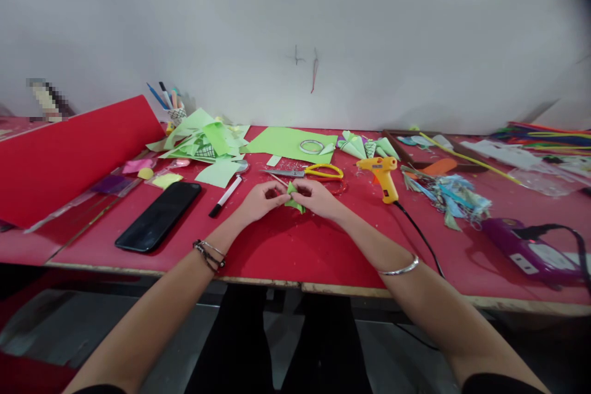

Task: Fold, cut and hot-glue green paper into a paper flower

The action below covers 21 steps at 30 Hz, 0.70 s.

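- As I watch, the left hand (261,202) and right hand (318,197), nearly closed, pinch folded green paper (295,204) over the counter (277,252).
- Squeezing too hard could crumple its tips.

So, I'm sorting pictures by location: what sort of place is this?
Probably a craft workspace: the red-topped table holds a yellow glue gun, yellow-handled scissors and a heap of cut green paper.

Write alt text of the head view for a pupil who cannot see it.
A small green piece is in the grip of the left hand and the right hand over a red table. Yellow-handled scissors lie beyond, a phone to the left, a yellow glue gun to the right.
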### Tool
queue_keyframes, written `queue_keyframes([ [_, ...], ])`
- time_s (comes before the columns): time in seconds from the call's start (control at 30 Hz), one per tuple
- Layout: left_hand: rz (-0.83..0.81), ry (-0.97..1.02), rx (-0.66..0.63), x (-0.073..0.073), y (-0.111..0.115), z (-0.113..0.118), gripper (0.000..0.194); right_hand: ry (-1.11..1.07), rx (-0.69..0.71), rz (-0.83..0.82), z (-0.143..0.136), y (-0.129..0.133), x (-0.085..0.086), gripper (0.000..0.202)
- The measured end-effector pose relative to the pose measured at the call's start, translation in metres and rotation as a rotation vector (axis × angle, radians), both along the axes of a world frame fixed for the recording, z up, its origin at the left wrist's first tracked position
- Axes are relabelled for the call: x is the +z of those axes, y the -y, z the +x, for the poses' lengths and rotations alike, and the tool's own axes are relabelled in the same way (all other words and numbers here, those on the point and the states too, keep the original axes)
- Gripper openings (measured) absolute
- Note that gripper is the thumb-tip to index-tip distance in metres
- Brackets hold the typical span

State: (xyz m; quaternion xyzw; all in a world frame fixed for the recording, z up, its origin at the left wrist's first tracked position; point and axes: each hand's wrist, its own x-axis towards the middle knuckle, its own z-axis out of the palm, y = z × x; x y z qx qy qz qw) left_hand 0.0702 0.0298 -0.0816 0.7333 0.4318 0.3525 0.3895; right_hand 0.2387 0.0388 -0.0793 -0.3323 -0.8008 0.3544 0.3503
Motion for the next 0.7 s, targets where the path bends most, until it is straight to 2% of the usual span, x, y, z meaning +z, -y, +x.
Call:
queue_keyframes([
  [0.13, 0.009, 0.013, -0.037, -0.0020, -0.0004, 0.0002, 0.024, 0.007, -0.021, -0.009, -0.0003, -0.0006, -0.0018, 0.011],
  [0.47, 0.140, -0.119, 0.077, -0.0053, -0.0025, -0.0012, 0.026, -0.129, -0.077, -0.038, -0.0010, 0.0009, 0.0007, 0.011],
  [0.7, 0.227, -0.187, 0.083, -0.0070, -0.0009, -0.0001, 0.026, -0.151, -0.079, -0.030, -0.0008, 0.0009, 0.0035, 0.013],
])
